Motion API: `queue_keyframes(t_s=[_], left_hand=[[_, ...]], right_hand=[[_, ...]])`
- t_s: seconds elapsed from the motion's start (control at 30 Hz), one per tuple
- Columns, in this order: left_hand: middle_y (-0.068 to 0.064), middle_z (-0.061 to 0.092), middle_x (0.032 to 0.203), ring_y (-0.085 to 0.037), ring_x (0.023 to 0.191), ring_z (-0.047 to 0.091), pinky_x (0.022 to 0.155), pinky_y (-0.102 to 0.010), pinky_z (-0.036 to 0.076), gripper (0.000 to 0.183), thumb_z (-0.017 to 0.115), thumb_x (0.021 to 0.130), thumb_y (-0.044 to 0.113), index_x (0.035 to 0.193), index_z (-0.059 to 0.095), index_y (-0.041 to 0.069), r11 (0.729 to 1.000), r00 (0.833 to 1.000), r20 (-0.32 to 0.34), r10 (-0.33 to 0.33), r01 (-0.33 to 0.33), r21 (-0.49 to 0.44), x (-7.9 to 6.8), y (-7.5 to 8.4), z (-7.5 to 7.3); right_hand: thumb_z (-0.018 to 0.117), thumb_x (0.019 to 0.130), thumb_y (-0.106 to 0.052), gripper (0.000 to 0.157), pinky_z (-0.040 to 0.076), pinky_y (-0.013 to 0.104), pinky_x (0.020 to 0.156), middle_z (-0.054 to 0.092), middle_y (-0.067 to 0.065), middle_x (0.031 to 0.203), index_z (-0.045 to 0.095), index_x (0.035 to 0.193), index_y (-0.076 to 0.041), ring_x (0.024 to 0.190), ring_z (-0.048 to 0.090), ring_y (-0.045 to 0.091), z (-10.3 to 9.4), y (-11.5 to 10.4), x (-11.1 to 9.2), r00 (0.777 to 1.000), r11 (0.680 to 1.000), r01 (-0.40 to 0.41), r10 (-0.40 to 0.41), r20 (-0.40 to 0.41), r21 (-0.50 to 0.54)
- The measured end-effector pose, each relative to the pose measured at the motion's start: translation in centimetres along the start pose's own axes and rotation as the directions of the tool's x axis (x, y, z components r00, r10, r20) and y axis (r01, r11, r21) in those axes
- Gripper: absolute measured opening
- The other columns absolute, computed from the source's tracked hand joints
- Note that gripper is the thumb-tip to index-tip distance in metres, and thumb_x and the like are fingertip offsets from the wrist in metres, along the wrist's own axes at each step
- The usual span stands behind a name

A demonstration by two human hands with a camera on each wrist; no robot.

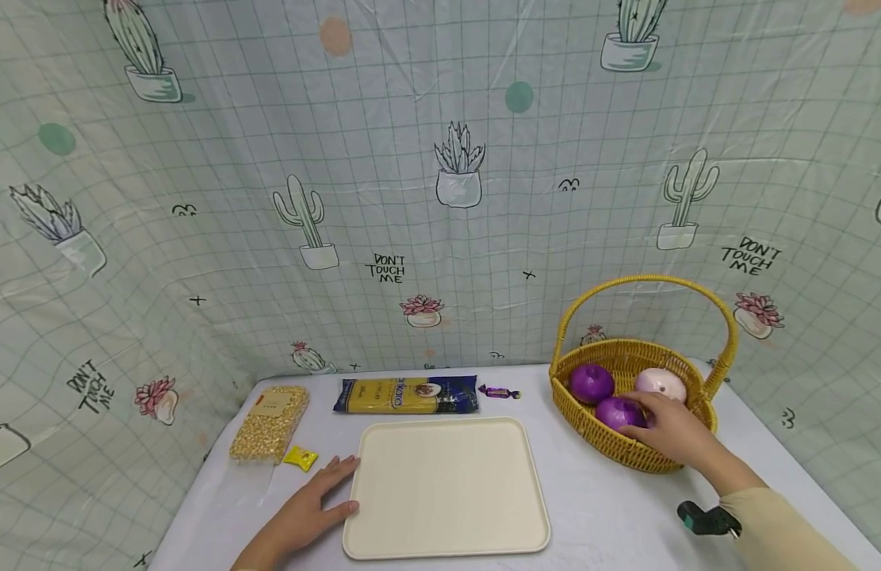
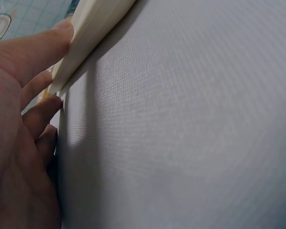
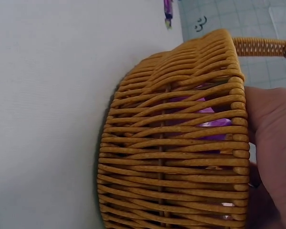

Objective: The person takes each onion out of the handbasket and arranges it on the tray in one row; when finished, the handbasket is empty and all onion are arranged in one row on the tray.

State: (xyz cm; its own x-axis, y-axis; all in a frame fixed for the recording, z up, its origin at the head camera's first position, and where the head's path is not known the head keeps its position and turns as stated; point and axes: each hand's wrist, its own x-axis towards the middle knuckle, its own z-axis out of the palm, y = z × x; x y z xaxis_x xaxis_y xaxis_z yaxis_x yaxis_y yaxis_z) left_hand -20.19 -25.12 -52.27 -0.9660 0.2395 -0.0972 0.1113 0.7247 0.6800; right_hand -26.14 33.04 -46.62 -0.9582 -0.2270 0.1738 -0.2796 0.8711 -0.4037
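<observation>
A: Where is the right hand (image 1: 672, 428)?
B: Right of the frame in the head view, inside the wicker basket (image 1: 604, 444). Its thumb and fingers are curled around the near purple onion (image 1: 617, 412); how firmly, I cannot tell.
A: Does the right wrist view settle it?
B: No. There the basket's woven side fills the middle and hides the fingertips; purple shows only through the gaps. The head view alone shows the far purple onion (image 1: 591, 384) and a pale pink one (image 1: 660, 384) beside it.
A: And the left hand (image 1: 304, 507)?
B: Lower left of centre in the head view, fingers loosely spread, touching the left edge of the cream tray (image 1: 447, 488) and gripping nothing.
A: What does its wrist camera add?
B: At upper left, the thumb against the tray's outer side, the other fingers slightly bent below it.
A: Anything else?
B: Only the head view shows the yellow sweet (image 1: 300, 457) and the bag of kernels (image 1: 270, 424) at lower left. The purple sweet (image 1: 499, 392), just right of centre there, also appears at the right wrist view's top.
</observation>
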Motion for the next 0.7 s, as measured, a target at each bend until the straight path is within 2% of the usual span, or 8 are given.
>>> queue_keyframes(t_s=[0.23,0.47,0.7], left_hand=[[-0.019,0.040,0.159,-0.047,0.151,0.020,0.121,-0.065,0.005,0.075,0.072,0.092,0.046,0.152,0.047,0.008,0.997,0.997,0.044,0.071,-0.071,0.003,0.2,-0.2,-0.4],[-0.020,0.037,0.160,-0.049,0.151,0.015,0.120,-0.067,0.001,0.074,0.071,0.095,0.042,0.154,0.044,0.007,0.995,0.993,0.065,0.095,-0.094,-0.016,0.2,-0.2,-0.5],[-0.017,0.037,0.161,-0.046,0.152,0.013,0.121,-0.065,-0.001,0.072,0.068,0.096,0.045,0.154,0.044,0.009,0.998,0.996,0.068,0.062,-0.060,-0.033,0.4,-0.6,-0.4]], right_hand=[[0.082,0.087,-0.027,0.057,0.049,0.070,0.092,0.063,0.028,0.127,0.063,0.132,0.002,0.114,0.060,0.052,-0.1,0.0,0.4,0.999,1.000,0.001,-0.001,0.039,-0.011],[0.081,0.086,-0.030,0.057,0.050,0.069,0.090,0.065,0.026,0.125,0.063,0.133,-0.001,0.113,0.061,0.051,0.3,0.5,0.9,0.998,0.999,-0.005,0.007,0.057,-0.042],[0.081,0.087,-0.035,0.060,0.051,0.069,0.089,0.065,0.026,0.125,0.062,0.133,-0.003,0.113,0.061,0.051,0.4,0.6,1.1,0.996,0.998,-0.037,0.041,0.078,-0.051]])
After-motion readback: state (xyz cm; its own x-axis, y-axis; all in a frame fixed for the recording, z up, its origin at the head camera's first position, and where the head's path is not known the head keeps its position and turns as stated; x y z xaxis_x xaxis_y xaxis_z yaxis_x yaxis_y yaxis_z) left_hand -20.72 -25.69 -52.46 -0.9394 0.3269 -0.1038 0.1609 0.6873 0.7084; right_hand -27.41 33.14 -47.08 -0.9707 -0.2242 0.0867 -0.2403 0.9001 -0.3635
